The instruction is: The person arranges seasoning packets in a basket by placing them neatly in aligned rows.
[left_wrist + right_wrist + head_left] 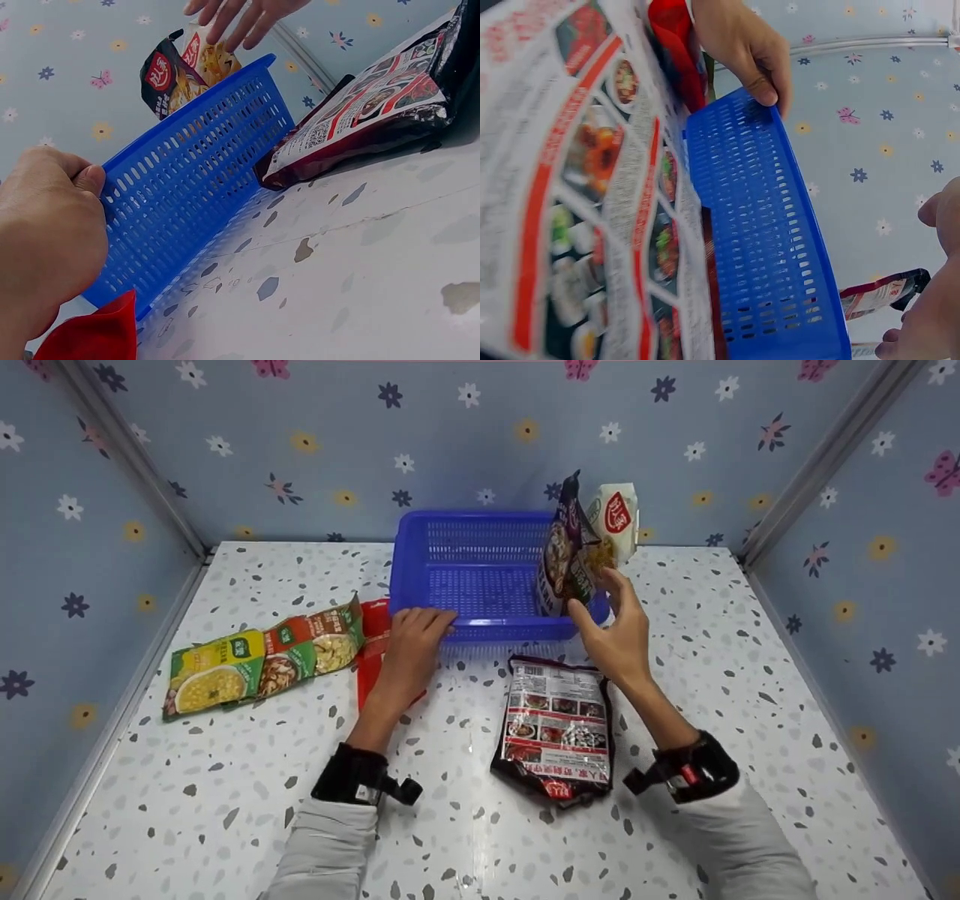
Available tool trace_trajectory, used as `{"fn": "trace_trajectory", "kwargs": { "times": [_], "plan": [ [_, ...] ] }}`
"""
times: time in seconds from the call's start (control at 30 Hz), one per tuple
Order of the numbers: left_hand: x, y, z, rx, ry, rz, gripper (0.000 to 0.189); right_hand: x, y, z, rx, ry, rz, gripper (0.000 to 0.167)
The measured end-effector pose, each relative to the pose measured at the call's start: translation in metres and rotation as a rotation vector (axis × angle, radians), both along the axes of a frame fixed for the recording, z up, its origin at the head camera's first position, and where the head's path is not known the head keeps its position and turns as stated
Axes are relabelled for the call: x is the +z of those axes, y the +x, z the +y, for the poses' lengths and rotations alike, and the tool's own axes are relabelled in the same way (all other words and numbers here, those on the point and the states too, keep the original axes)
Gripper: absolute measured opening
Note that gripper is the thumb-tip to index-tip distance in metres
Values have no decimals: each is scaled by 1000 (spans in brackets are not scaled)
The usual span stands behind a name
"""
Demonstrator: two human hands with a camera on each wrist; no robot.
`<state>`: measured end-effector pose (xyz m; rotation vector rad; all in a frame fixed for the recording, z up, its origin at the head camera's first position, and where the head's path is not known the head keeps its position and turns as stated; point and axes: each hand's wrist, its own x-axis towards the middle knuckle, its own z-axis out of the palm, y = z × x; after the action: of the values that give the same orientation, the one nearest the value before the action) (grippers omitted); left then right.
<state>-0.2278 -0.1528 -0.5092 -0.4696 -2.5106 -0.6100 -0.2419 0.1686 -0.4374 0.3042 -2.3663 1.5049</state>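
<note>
A blue plastic basket (409,562) stands against the back wall. My left hand (411,649) grips its front rim near the left corner, with the thumb over the edge in the left wrist view. Inside the basket's right end, a dark food packet (559,551) and a white food packet (619,521) stand upright, leaning close together. My right hand (621,641) is beside these packets, its thumb and fingers spread apart around nothing. In the left wrist view, the right hand's fingers (247,19) hang loose above the packet tops.
A large black-edged packet (559,727) lies back side up in front of the basket. To the left, a yellow packet (217,675), a red-and-green packet (281,664) and a brown-topped packet (334,641) overlap. A red packet (371,660) lies partly under my left hand.
</note>
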Motion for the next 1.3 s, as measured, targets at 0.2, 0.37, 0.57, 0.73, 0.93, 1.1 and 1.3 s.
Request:
{"fn": "trace_trajectory", "kwargs": {
  "times": [0.2,0.37,0.57,0.73,0.93,1.1,1.3],
  "plan": [
    [0,-1,0,0,11,26,30,-20,25,28,40,57,-25,61],
    [0,0,2,3,2,22,29,-36,51,50,17,188,-104,50],
    [-2,1,1,10,7,12,29,-41,72,70,21,385,-235,47],
    [-4,1,-1,14,21,27,28,-40,80,79,75,538,-366,51],
    [-4,2,0,9,27,18,29,-49,78,74,123,599,-479,62],
    [-2,2,2,11,30,1,30,-53,70,64,107,587,-498,68],
    [0,1,4,3,27,12,30,-54,61,54,116,549,-525,58]
  ]
}}
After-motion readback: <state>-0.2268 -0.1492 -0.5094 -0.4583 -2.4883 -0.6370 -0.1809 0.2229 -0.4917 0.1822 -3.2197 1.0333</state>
